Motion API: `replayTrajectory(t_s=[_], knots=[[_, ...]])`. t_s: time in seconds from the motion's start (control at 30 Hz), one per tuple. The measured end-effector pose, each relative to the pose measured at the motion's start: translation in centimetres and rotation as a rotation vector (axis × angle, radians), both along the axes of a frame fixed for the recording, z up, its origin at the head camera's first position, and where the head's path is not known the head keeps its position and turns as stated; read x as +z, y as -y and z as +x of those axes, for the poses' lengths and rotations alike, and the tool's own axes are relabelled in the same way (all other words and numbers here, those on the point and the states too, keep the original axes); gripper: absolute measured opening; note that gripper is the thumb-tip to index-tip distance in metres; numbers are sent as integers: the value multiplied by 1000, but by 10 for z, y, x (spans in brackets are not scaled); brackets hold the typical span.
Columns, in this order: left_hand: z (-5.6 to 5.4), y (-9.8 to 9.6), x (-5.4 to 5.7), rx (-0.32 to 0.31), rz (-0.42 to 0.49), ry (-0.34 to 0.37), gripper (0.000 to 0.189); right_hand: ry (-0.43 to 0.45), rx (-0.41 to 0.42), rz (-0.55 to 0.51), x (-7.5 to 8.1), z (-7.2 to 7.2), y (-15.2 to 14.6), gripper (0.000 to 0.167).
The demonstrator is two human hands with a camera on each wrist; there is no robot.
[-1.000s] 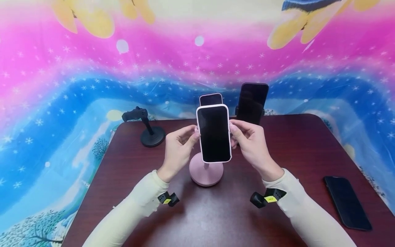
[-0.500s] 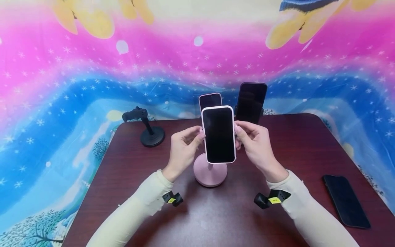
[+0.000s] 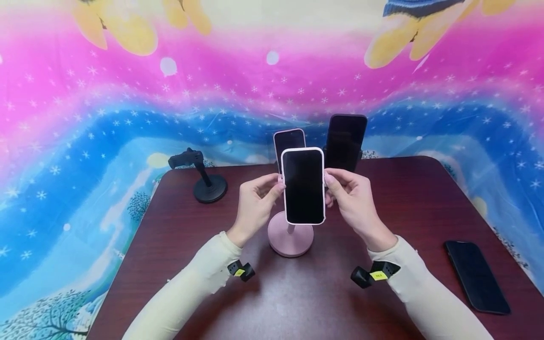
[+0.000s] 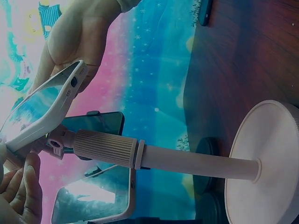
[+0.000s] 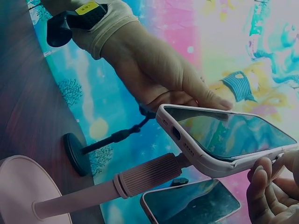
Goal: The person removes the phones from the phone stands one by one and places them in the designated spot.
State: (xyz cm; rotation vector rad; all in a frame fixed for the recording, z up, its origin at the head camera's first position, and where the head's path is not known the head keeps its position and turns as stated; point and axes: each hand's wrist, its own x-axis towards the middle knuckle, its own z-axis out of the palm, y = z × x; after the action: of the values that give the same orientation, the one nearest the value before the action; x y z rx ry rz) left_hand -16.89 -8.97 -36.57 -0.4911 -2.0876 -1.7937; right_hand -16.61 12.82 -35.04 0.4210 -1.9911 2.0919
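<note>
A phone in a white case [image 3: 304,186], its screen dark and facing me, sits upright on a pink phone stand [image 3: 291,238] in the middle of the head view. My left hand [image 3: 257,205] pinches the stand's clamp at the phone's left edge, between thumb and fingers. On the opposite edge my right hand [image 3: 352,205] grips the clamp the same way. From the left wrist the ribbed pink pole [image 4: 105,147] shows under the tilted phone, and part of the clamp lies behind it. The right wrist view shows the phone's charging-port end [image 5: 176,133] above the pole.
Behind the held phone stands another phone with a pink rim [image 3: 290,138], partly hidden. A black phone [image 3: 347,141] is propped in a holder at the back right. An unloaded black stand [image 3: 209,188] is at the back left. Another black phone [image 3: 477,276] lies flat at the right.
Both hands, the white-cased phone and the pink stand have shifted a little to the right. The phone has turned slightly and its edges look straighter. Both hands keep their grip.
</note>
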Motion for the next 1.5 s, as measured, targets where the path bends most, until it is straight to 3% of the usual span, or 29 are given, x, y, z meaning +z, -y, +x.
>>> replayTrajectory(t_s=[0.43, 1.17, 1.5], knots=[[-10, -4, -3, 1, 16, -2, 21, 6, -3, 1, -1, -12, -3, 20], [-11, -1, -8, -15, 18, 32, 21, -13, -3, 78, -1, -13, -2, 26], [-9, -1, -4, -22, -23, 96, 25, -35, -10, 76, -7, -11, -1, 28]])
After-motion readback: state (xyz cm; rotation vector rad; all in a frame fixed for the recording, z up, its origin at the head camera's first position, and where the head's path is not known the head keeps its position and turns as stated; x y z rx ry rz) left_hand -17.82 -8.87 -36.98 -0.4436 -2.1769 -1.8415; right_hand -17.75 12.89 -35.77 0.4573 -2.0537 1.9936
